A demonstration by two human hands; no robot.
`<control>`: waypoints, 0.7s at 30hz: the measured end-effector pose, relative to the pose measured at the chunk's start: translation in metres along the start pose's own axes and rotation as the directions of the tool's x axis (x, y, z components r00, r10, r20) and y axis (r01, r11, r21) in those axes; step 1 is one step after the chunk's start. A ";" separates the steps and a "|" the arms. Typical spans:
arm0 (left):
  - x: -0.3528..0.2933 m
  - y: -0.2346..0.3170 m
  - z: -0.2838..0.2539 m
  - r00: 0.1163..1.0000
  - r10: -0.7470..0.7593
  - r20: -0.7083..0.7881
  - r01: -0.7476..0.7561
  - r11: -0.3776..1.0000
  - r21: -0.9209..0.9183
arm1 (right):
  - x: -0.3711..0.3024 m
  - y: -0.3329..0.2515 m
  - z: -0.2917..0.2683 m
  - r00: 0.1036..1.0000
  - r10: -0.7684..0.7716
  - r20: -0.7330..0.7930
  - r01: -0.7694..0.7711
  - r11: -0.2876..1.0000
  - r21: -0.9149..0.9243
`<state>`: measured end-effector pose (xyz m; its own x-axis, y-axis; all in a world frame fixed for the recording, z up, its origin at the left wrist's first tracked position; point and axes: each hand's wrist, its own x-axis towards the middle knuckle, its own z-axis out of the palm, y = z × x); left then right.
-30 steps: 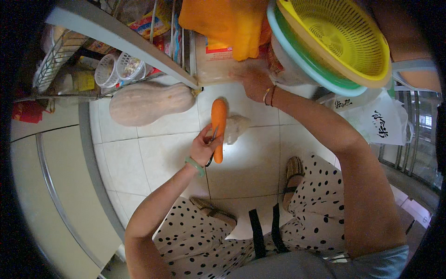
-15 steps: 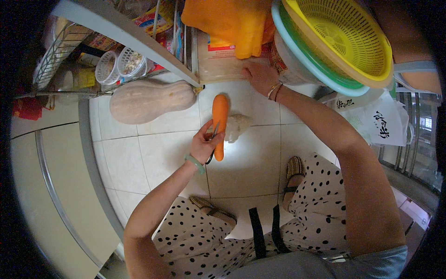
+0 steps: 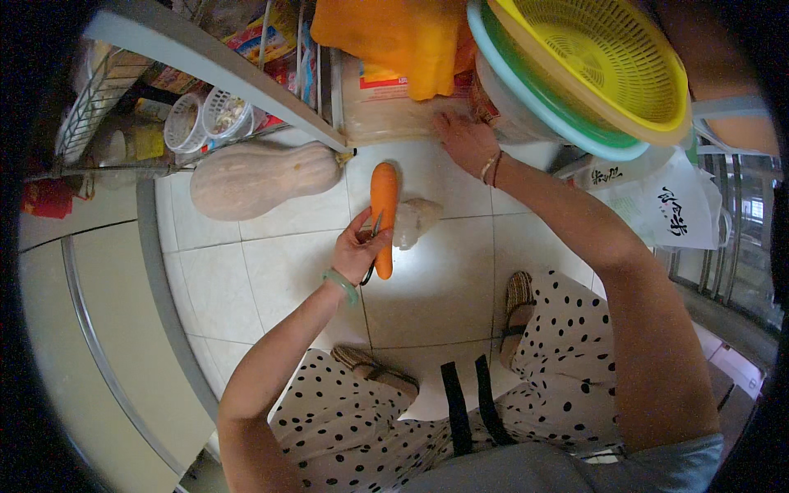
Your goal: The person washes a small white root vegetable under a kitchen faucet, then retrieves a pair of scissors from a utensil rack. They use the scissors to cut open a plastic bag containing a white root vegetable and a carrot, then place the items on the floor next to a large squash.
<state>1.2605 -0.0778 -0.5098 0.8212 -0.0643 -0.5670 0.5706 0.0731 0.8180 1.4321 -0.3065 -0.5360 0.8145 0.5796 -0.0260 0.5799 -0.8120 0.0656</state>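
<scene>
My left hand is closed around a large orange carrot, held nearly upright in the picture, together with a pair of scissors with dark handles. A crumpled translucent plastic bag shows just right of the carrot, over the tiled floor. Farther out, my right hand reaches with fingers partly spread to the edge of a pale plastic-covered package, beside a large round container. Nothing shows in that hand; whether its fingertips touch the package I cannot tell.
A butternut squash lies on the floor at left, by a wire rack holding white baskets. An orange cloth hangs at the back. Stacked basins and a yellow colander stand at right, near white bags.
The view has shifted slightly. My right hand has moved a little nearer, its fingers looking somewhat more bent. My left hand still holds the carrot and scissors.
</scene>
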 end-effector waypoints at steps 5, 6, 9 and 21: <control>-0.007 0.000 -0.003 1.000 -0.009 0.006 0.009 0.999 0.046 | 0.016 0.001 -0.008 0.999 -0.034 0.015 0.033 0.999 0.040; -0.009 0.000 -0.003 1.000 -0.018 0.013 0.017 0.997 0.072 | 0.016 0.003 -0.006 0.999 -0.034 0.015 0.032 0.996 0.079; -0.007 -0.001 -0.006 0.999 -0.009 0.038 0.006 0.997 0.081 | 0.026 0.010 -0.005 0.994 0.025 -0.107 0.003 0.966 0.258; -0.015 0.002 -0.001 0.992 -0.125 0.005 0.124 0.991 0.055 | 0.075 -0.077 -0.023 0.984 -0.072 -0.161 0.140 0.873 0.467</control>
<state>1.2495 -0.0752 -0.4992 0.7436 -0.0784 -0.6640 0.6666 0.0098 0.7453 1.4481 -0.1993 -0.5201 0.7572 0.6401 0.1302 0.6285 -0.6596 -0.4123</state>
